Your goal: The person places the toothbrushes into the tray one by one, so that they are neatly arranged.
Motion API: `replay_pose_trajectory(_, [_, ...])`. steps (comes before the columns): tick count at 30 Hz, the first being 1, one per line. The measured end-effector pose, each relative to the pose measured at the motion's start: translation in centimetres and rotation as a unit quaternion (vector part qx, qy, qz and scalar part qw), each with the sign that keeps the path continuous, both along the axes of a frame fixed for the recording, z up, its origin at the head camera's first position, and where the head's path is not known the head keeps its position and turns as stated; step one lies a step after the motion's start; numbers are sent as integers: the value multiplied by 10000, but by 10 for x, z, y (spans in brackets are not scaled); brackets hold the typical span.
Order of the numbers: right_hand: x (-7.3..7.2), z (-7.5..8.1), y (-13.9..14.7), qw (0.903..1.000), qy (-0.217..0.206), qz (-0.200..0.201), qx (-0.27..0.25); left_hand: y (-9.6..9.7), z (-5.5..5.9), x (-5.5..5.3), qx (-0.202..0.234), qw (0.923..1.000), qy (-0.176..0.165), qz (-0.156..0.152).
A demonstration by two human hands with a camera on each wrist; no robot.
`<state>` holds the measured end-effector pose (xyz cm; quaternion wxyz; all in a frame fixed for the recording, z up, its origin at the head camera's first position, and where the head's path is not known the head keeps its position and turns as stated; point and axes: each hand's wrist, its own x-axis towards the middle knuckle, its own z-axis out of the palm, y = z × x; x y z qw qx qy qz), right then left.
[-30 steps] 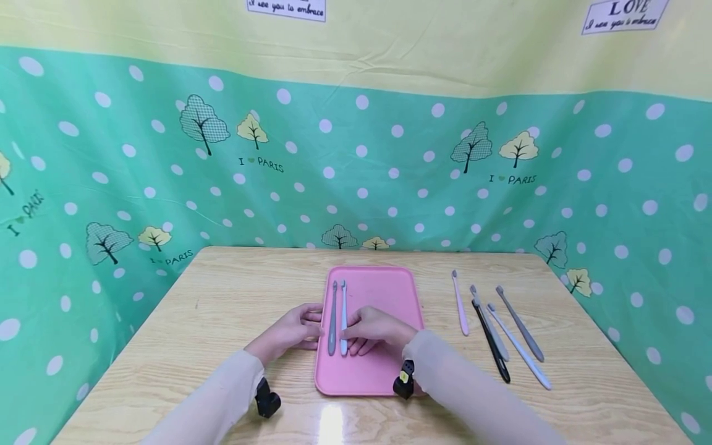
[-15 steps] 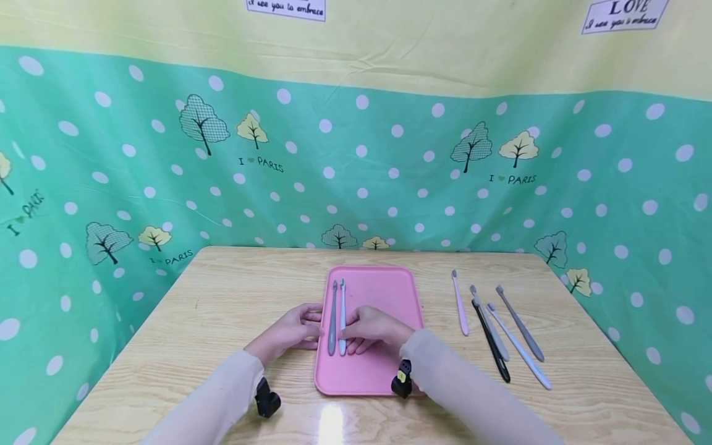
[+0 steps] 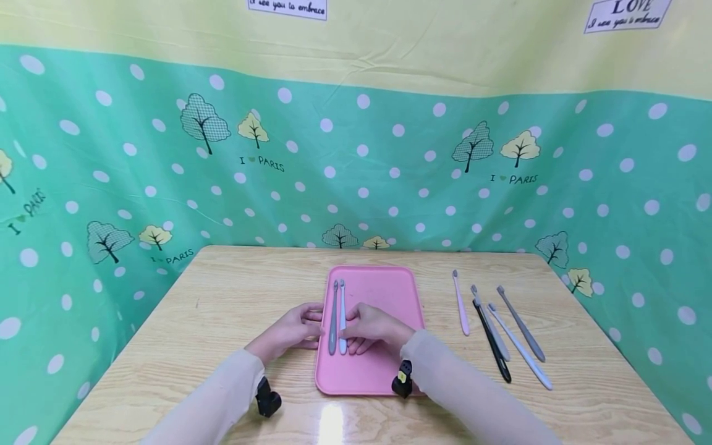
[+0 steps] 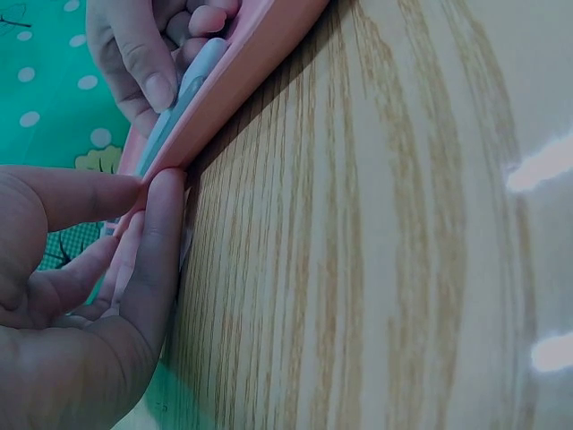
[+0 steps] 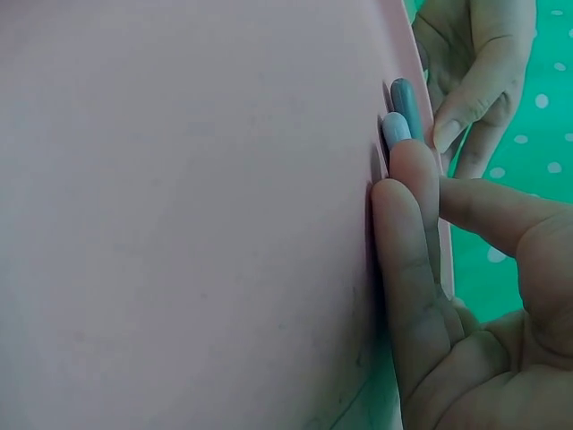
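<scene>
A pink tray (image 3: 386,290) lies on the wooden table. My left hand (image 3: 289,334) pinches its left rim; in the left wrist view, the thumb and a finger meet at the rim (image 4: 269,63). Inside the tray, along that side, a grey toothbrush (image 3: 333,321) lies with its head pointing away from me. Close to its right and nearly parallel is a light blue toothbrush (image 3: 342,306). My right hand (image 3: 378,327) pinches the light blue handle near its lower end. In the right wrist view, two fingers hide most of that handle, leaving the rounded end (image 5: 395,130) showing.
On the table right of the tray lie several more toothbrushes: a lilac one (image 3: 461,306), a black one (image 3: 492,343) against a pale grey one (image 3: 499,340), a light blue one (image 3: 523,349) and a dark grey one (image 3: 521,324). A green dotted curtain (image 3: 378,154) hangs behind.
The light blue toothbrush and my right hand have shifted slightly left, bringing it closer to the grey toothbrush. My left hand has stayed on the tray's rim.
</scene>
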<state>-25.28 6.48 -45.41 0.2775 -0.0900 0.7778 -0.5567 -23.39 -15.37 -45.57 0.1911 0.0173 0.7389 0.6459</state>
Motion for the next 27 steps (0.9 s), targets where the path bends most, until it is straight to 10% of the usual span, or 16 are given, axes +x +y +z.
replay_pose_trajectory(27, [0, 7, 7, 9999, 9, 155, -49, 0, -4, -4, 125, 9999, -5, -8])
